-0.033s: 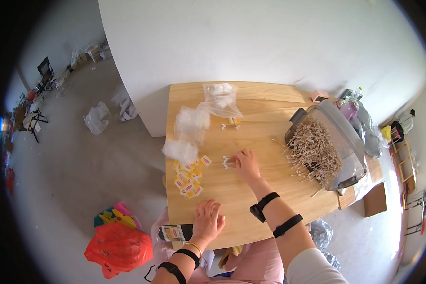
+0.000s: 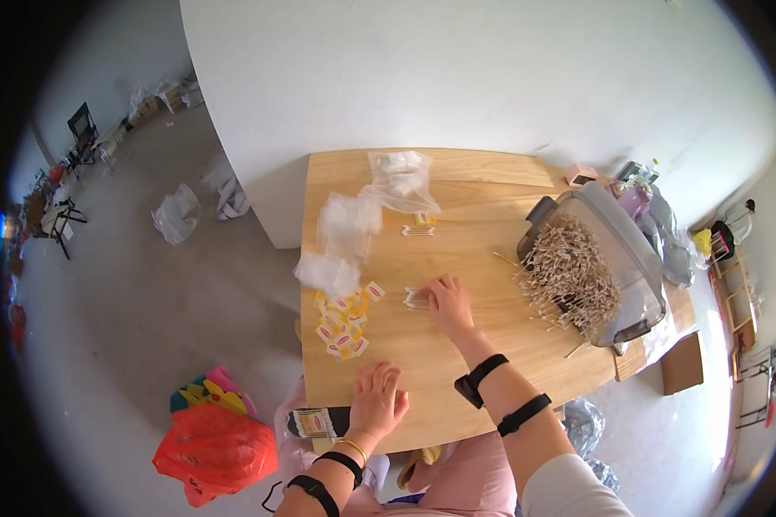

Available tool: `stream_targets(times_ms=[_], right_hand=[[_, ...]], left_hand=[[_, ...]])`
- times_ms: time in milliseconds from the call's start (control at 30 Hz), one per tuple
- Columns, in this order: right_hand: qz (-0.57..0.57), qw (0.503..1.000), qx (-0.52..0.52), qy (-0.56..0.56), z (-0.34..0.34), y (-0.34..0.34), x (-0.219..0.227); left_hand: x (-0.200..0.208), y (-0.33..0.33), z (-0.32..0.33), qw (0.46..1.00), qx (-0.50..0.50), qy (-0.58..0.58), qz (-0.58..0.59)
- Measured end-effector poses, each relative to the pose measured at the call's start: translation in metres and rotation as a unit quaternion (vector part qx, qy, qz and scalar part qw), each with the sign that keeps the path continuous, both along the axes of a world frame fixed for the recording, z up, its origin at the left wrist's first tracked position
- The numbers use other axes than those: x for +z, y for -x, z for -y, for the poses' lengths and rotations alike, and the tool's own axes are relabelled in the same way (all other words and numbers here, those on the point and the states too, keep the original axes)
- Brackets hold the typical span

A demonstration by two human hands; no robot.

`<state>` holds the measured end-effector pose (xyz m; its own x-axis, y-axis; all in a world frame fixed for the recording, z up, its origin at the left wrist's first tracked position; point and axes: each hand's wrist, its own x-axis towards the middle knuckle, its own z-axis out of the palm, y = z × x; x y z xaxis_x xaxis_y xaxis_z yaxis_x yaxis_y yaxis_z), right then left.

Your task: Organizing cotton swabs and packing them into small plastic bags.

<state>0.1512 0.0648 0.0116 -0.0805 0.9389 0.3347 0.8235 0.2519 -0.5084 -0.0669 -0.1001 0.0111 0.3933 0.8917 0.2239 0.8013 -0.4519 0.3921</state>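
Observation:
My right hand (image 2: 450,308) is over the middle of the table, its bent fingers closed on the right ends of a small row of cotton swabs (image 2: 416,298). The swabs' left ends show past the fingertips. Near the front edge, my left hand (image 2: 378,403) lies palm down with its fingers stretched out, holding nothing. Left of it, a flat packet of cotton swabs with a yellow-white card (image 2: 316,423) rests on a dark flat object (image 2: 341,419). Farther back lies another short row of swabs (image 2: 418,231) against a yellow card (image 2: 425,220).
Loose yellow-white cards (image 2: 343,323) are heaped at the table's left, below clear plastic bags (image 2: 349,226). A grey clear bin (image 2: 645,289) on its side spills many cotton swabs (image 2: 573,271) at the right. A red plastic bag (image 2: 215,452) stands left of the table (image 2: 483,379).

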Motion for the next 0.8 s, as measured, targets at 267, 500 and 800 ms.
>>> stream_targets(times_ms=[267, 500, 800], right_hand=[[-0.014, 1.0, 0.012, 0.008, 0.075, 0.007, 0.005], [-0.022, 0.998, 0.052, 0.025, 0.126, 0.016, 0.012], [-0.081, 0.996, -0.029, 0.031, 0.154, -0.003, 0.02]], left_hand=[[0.006, 0.001, 0.0, 1.0, -0.007, -0.011, 0.025], [-0.004, 0.004, 0.004, 0.998, -0.004, -0.021, 0.055], [0.015, -0.045, 0.0, 0.995, -0.054, 0.012, -0.081]])
